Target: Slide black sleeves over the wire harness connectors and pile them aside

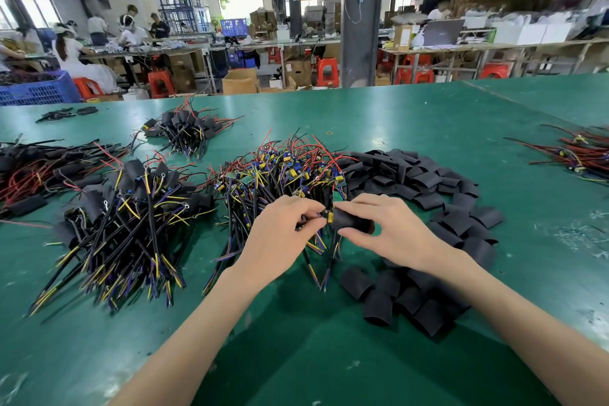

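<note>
Nearest the camera, over the green tabletop (296,356), two bare forearms reached in toward the middle. Left hand (280,234) pinched a harness connector (329,216) between thumb and fingertips. Right hand (392,234) had thumb and fingers curled round one black sleeve (351,220), its open end right at the connector, with a yellow part showing at the mouth. How far the connector sat inside, could not tell. Just right of the hands and under the right forearm lay a heap of loose sleeves (412,301), curving up and back along the right side. Behind the hands, touching that heap, sat the unsleeved harness pile (280,168): red, black and yellow wires with small blue and yellow parts. Left of it lay a sleeved harness pile (131,208), wire ends fanned toward the camera. Farther left was another wire bundle (39,168); farther back, a smaller sleeved pile (184,132). Near the right edge, well apart, lay a red-wire bundle (580,152). Beyond the tabletop stood a blue crate (36,92), red stools (328,71), a cardboard box (239,81), a dark pillar (361,26) and people (99,39) at benches, blurred.
</note>
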### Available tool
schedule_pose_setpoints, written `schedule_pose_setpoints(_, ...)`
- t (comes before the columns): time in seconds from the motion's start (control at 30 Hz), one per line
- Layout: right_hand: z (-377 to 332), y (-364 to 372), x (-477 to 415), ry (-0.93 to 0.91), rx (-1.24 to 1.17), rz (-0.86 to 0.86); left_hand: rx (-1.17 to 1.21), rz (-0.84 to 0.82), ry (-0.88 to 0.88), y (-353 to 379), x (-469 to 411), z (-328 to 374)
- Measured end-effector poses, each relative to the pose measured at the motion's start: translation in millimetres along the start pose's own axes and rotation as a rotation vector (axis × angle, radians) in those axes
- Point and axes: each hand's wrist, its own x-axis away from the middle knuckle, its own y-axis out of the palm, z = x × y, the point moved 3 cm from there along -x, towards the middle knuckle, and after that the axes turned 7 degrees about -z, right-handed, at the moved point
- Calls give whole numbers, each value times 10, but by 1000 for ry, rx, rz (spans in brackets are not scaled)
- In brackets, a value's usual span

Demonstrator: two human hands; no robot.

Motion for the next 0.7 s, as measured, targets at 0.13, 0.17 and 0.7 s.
schedule_pose_setpoints(0.13,2,32,5,-3,-9,-15,13,-22,20,6,9,19)
schedule_pose_setpoints(0.17,2,38,5,-1,-13,-18,21,-23,28,9,9,25)
schedule_pose_setpoints(0.7,-19,74,8,-46,37,-10,98,-7,-4,46,15,41)
